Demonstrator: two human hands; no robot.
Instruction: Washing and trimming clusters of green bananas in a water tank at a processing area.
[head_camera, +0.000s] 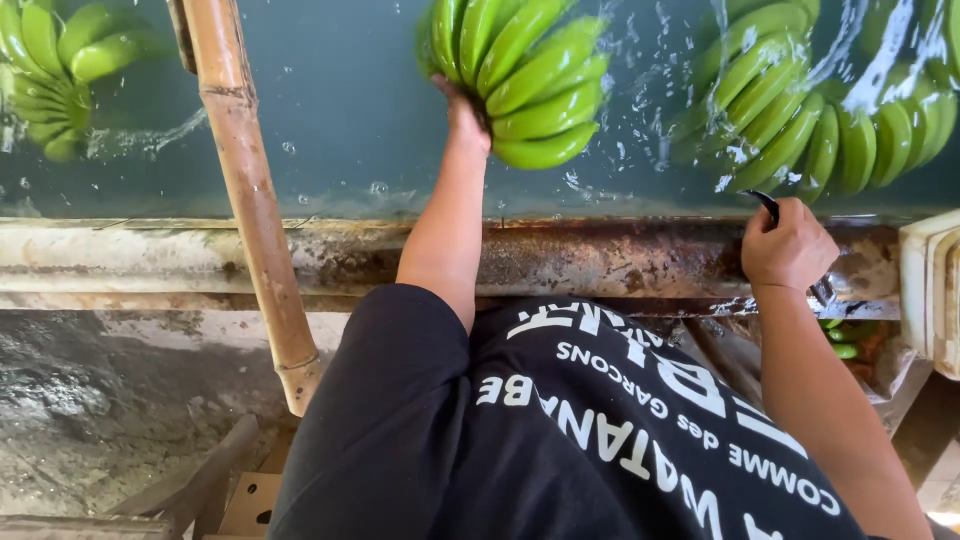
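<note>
Your left hand (465, 115) grips a green banana bunch (530, 80) by its crown, lifted over the water tank (350, 110). Your right hand (790, 250) is fisted around a small dark knife (768, 205) at the tank's rusty near rim (600, 260) — another bunch (800, 110) floats just beyond it.

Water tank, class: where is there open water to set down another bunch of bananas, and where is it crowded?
Open water lies between the bamboo pole and the bunch in the left hand. A narrower gap follows. The right side is crowded with floating bananas, above the right hand.
</note>
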